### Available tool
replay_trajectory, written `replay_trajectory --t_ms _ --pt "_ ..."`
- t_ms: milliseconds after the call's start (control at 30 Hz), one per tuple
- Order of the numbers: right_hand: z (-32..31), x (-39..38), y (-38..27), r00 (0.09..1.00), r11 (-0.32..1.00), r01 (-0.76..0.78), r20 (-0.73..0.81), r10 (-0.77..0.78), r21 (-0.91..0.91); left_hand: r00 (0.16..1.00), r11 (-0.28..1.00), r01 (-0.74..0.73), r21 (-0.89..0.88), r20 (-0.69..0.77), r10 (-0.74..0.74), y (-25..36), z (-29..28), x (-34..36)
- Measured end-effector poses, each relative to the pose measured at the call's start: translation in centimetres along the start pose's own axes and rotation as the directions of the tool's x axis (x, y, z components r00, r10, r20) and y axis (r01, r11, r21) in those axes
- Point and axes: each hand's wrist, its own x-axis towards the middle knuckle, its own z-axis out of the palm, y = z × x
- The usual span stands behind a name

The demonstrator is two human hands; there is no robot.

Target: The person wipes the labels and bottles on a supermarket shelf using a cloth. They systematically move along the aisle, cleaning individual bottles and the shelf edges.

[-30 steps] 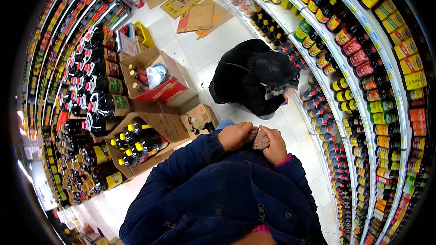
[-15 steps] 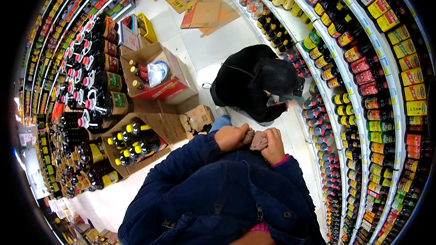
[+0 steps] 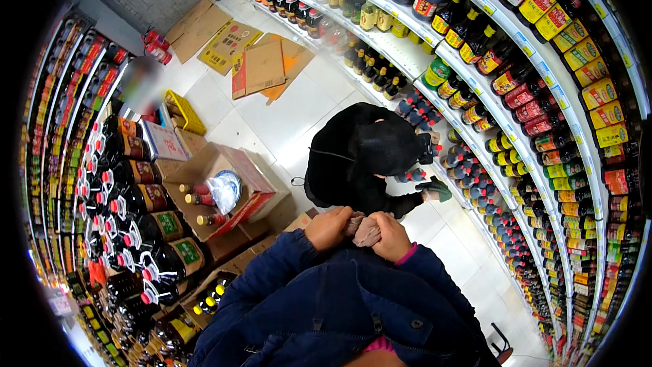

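1. The crumpled brownish-pink cloth [image 3: 367,232] is bunched between the person's hands, just in front of the navy jacket [image 3: 319,299] and above the floor [image 3: 278,115]. It is too balled up to show a clear long axis; its two visible lumps sit side by side, left to right.
2. The left hand [image 3: 329,228] is on the cloth's left, the right hand [image 3: 392,238] on its right. Both touch it, so neither is nearer.
3. Both hands are mostly closed, fingers curled inward, each gripping part of the cloth. Whether the two lumps are one piece cannot be told.
4. Just beyond the hands, a co-worker in black [image 3: 333,156] crouches, one hand at a dark green cloth [image 3: 441,190] near the right-hand shelves [image 3: 543,68], which are packed with bottles.
5. To the left stands a cardboard box [image 3: 255,187] holding a few bottles [image 3: 197,199] and a plastic-wrapped item; large dark jugs with white handles [image 3: 187,255] stand farther left.
6. On the far floor lie flattened cardboard sheets [image 3: 261,68], with a yellow crate [image 3: 187,114] nearer on the left.
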Motion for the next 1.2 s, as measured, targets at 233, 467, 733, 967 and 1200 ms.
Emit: replay_trajectory --t_ms 233,467,733,967,1200 --pt "1.3 1.0 -1.9 0.997 0.996 0.077 0.025 -0.075 -0.049 0.996 0.995 0.048 0.089 0.075 -0.054 -1.8 -1.2 -1.6" --pt "2.6 -0.2 -2.2 0.976 0.977 0.215 0.021 -0.215 -0.004 0.985 0.986 0.165 0.013 0.048 -0.165 -0.1 0.5 -6.5" --pt "2.3 -2.4 -1.9 0.986 0.987 0.155 0.057 -0.158 0.042 0.993 0.998 0.057 0.016 -0.108 -0.055 0.2 2.9 -8.0" --pt "1.2 -3.5 -2.4 0.989 0.988 0.145 0.026 -0.147 0.052 0.999 0.997 0.052 0.061 -0.017 -0.051 0.5 3.7 -8.2" --pt "1.2 -5.4 0.1 0.996 0.994 0.079 -0.033 -0.077 0.076 0.988 0.994 0.085 0.070 0.123 -0.094 1.8 4.2 -6.6"
